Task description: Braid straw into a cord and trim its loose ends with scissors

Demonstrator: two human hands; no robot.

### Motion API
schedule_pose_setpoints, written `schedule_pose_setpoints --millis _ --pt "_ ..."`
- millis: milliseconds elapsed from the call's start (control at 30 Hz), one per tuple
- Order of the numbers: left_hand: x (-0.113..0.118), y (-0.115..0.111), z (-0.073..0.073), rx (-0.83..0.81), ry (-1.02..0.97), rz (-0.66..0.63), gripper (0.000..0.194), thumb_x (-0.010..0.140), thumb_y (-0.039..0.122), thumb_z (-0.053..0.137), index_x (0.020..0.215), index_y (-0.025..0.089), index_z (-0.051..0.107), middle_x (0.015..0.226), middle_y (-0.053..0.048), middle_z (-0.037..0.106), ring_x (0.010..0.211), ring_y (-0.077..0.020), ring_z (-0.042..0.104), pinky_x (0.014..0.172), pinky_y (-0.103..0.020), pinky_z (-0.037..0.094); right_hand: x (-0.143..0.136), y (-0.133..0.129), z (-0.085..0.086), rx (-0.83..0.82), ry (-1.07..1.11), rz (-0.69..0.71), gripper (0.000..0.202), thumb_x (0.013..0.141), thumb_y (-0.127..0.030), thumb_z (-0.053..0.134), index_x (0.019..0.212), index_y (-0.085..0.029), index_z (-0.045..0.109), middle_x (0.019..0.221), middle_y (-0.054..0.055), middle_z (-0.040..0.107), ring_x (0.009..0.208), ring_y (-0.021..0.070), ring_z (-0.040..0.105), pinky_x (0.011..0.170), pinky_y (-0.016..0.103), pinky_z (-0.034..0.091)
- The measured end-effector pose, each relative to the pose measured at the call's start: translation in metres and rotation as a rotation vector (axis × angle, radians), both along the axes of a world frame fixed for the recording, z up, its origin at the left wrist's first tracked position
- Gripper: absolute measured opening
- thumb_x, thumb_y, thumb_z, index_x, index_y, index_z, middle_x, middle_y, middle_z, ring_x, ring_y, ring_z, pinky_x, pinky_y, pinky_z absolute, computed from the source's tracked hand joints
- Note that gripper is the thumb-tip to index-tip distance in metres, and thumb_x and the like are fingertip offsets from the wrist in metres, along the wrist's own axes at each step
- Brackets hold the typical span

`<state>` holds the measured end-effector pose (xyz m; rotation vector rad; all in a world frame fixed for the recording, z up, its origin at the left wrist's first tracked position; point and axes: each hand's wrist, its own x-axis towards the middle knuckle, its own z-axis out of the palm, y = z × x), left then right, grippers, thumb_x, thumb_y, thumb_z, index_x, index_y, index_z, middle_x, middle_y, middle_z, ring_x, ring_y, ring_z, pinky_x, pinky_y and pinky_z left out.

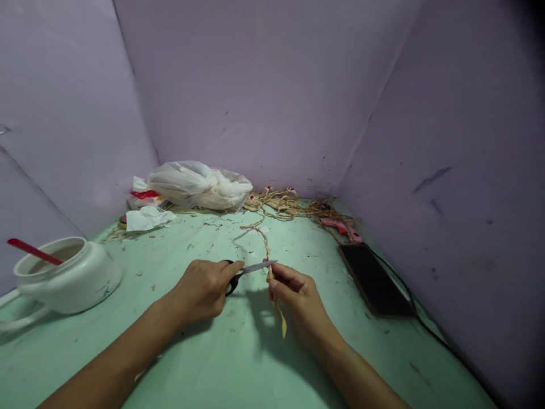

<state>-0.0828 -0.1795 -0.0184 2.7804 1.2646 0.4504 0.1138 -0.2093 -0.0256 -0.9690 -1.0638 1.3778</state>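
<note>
Black-handled scissors (254, 267) are held in my left hand (203, 288), with fingers closed round the handle. Their blades point right and lie across a braided straw cord (267, 244). My right hand (298, 295) pinches this cord just below the blades. A pale yellowish strip end (284, 326) hangs down under my right fingers. From my right hand the cord runs away toward a tangled pile of straw cords (289, 205) at the back.
A white pot (85, 278) with a red-handled utensil (34, 251) stands at the left. Behind are a white plastic bag (200, 184) and crumpled paper (149, 218). A dark phone (377, 281), a cable (443, 338) and a pink-and-red tool (340, 226) lie at the right, beside the wall.
</note>
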Motion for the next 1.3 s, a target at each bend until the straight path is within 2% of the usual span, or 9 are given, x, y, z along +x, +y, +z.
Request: schedule_pose_setpoints --millis 100,200,300,433,600,1133,1300 --pt "0.002 -0.004 0.009 -0.102 -0.174 0.005 0.036 0.07 0.012 0.045 0.103 0.023 0.054 0.075 -0.001 0.063 0.064 -0.0145 0.055 0.058 -0.023 0.036 0.0 0.002 0.003 -0.088 0.102 -0.056 0.03 0.057 -0.018 0.064 0.087 -0.017 0.069 0.06 -0.003 0.054 0.048 0.0071 0.042 0.05 0.022 0.034" --pt "0.004 -0.006 0.014 -0.153 -0.242 0.078 0.023 0.07 0.023 0.052 0.093 0.021 0.054 0.066 0.002 0.058 0.056 -0.0122 0.05 0.056 -0.022 0.035 0.001 0.005 0.004 -0.181 0.181 -0.082 0.03 0.055 -0.019 0.066 0.084 -0.015 0.07 0.056 -0.002 0.053 0.046 0.0069 0.042 0.05 0.023 0.036" --pt "0.006 -0.007 0.011 -0.094 -0.172 0.126 0.025 0.07 0.031 0.054 0.093 0.022 0.055 0.066 0.002 0.059 0.057 -0.0137 0.053 0.055 -0.023 0.034 0.001 0.007 0.005 -0.207 0.224 -0.108 0.027 0.053 -0.023 0.07 0.078 -0.013 0.071 0.052 -0.003 0.049 0.046 0.0066 0.04 0.049 0.023 0.037" --pt "0.008 -0.006 0.002 0.042 -0.055 0.081 0.036 0.071 0.019 0.045 0.106 0.021 0.051 0.081 -0.002 0.063 0.073 -0.019 0.058 0.063 -0.029 0.039 0.0 0.006 0.003 -0.167 0.226 -0.093 0.029 0.052 -0.025 0.073 0.079 -0.013 0.071 0.054 -0.003 0.051 0.046 0.0059 0.04 0.047 0.022 0.036" --pt "0.008 -0.006 -0.005 0.132 0.063 0.058 0.049 0.07 0.018 0.043 0.118 0.018 0.045 0.086 -0.006 0.062 0.075 -0.0226 0.058 0.064 -0.034 0.042 0.0 0.005 0.001 -0.133 0.182 -0.057 0.028 0.053 -0.024 0.073 0.079 -0.015 0.07 0.058 -0.002 0.055 0.047 0.0064 0.043 0.048 0.022 0.036" --pt "0.0 0.0 -0.007 0.199 0.164 -0.026 0.052 0.071 0.011 0.039 0.123 0.014 0.039 0.08 -0.006 0.063 0.064 -0.0194 0.059 0.053 -0.03 0.042 0.002 0.002 0.012 -0.132 0.108 -0.011 0.014 0.051 -0.021 0.071 0.063 -0.014 0.069 0.052 -0.002 0.05 0.047 0.0068 0.04 0.046 0.022 0.034" --pt "0.0 0.001 -0.006 0.17 0.162 -0.044 0.053 0.07 0.009 0.038 0.123 0.013 0.039 0.082 -0.007 0.064 0.064 -0.0194 0.059 0.052 -0.029 0.041 0.003 0.004 0.014 -0.122 0.126 -0.008 0.012 0.049 -0.02 0.072 0.059 -0.014 0.069 0.05 -0.002 0.049 0.046 0.0065 0.039 0.044 0.022 0.035"
